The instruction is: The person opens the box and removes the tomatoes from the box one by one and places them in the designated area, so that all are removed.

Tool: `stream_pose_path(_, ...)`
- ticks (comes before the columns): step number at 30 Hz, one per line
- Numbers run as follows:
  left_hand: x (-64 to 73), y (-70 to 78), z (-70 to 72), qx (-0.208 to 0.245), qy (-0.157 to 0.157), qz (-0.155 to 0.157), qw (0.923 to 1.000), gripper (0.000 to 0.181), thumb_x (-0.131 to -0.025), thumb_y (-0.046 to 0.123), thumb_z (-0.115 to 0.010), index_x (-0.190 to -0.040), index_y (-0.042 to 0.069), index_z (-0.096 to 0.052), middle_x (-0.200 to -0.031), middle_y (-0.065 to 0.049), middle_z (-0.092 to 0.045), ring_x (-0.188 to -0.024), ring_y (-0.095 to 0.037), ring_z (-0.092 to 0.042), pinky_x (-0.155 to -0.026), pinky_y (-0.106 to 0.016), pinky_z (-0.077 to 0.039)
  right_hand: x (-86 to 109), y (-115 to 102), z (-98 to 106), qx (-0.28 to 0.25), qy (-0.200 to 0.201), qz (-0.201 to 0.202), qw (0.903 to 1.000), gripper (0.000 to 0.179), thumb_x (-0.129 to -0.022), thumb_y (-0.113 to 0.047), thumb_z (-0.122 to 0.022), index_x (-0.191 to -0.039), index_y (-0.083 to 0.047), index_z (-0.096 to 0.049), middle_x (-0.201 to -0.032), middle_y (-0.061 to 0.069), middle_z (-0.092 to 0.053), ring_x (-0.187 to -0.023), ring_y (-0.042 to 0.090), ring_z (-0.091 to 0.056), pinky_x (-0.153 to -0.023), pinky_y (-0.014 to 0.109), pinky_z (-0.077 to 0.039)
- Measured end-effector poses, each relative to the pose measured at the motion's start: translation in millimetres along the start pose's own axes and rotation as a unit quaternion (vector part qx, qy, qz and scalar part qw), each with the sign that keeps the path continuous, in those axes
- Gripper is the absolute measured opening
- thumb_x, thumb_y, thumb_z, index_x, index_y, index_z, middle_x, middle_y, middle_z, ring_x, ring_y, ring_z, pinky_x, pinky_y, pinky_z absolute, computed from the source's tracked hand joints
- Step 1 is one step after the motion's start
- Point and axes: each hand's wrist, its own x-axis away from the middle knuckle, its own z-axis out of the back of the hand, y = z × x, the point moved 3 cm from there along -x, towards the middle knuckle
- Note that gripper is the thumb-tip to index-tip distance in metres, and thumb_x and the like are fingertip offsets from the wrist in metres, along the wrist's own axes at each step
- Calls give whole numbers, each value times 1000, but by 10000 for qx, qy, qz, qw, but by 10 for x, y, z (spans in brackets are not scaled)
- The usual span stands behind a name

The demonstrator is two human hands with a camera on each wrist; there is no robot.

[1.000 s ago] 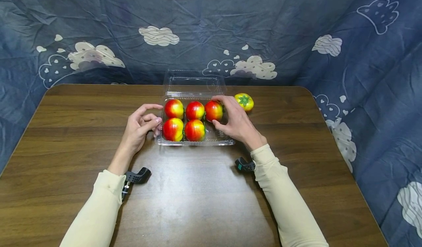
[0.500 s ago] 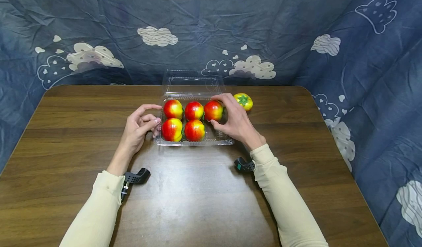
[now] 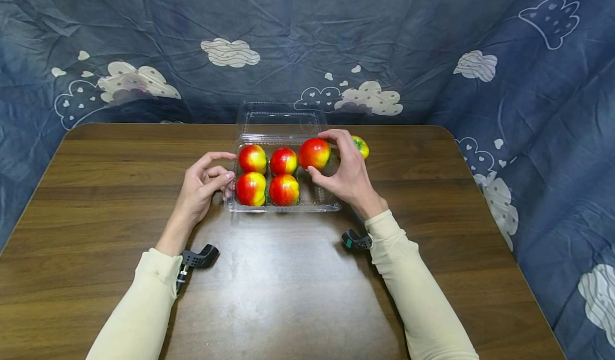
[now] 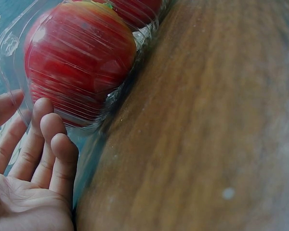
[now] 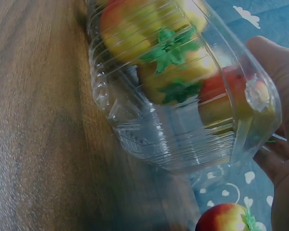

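My right hand (image 3: 348,175) holds a red-and-yellow fruit (image 3: 314,154) between thumb and fingers, over the back right corner of a clear plastic clamshell box (image 3: 314,209). Below that fruit, the right end of the box holds no fruit. Several similar fruits (image 3: 284,190) sit in two rows in its left and middle parts; green leafy tops (image 5: 171,48) show in the right wrist view. My left hand (image 3: 198,189) touches the left side of the box with relaxed, slightly bent fingers. In the left wrist view its fingertips (image 4: 53,125) lie against the clear wall beside a fruit (image 4: 79,62).
The box lid (image 3: 283,122) stands raised behind, at the table's far edge. Another yellow fruit with a green top (image 3: 361,147) lies right of the box, partly hidden by my right hand. A blue cloud-printed cloth (image 3: 158,29) hangs behind the brown wooden table (image 3: 278,296).
My right hand has raised the back right fruit from its place in the box, slightly up and to the right. My left hand stays at the box's left side.
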Motion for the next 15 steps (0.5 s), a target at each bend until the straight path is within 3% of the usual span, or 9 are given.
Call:
stream_pose_path(4,-1,-1,0,11,-8,-1,10000,37,-98,-10,-63,-134,-8,-57,-76,-10,-70,-54,-18,-63,-49,-23,-55,12,4,15,-122,192,-55,9997,64,-82,-28,-85,-135,-5,-58,-132,6,-63,-118,18,-61,-92,36,-60)
stream_pose_path(9,-1,-2,2,1,-13,-11,10000,37,-98,-10,-63,-134,-8,-57,-76,-11,-70,-54,-19,-63,-49,-23,-55,20,-3,35,-300,408,-23,9987,60,-84,-27,-83,-138,-10,-62,-132,3,-68,-111,17,-63,-80,42,-59)
stream_pose_path(15,-1,-4,5,-5,-13,-2,10000,37,-98,-10,-63,-134,-8,-57,-75,-11,-70,-54,-19,-62,-48,-23,-55,8,-14,60,-239,641,190,9975,58,-86,-29,-80,-140,-15,-65,-134,2,-70,-112,18,-64,-87,35,-57)
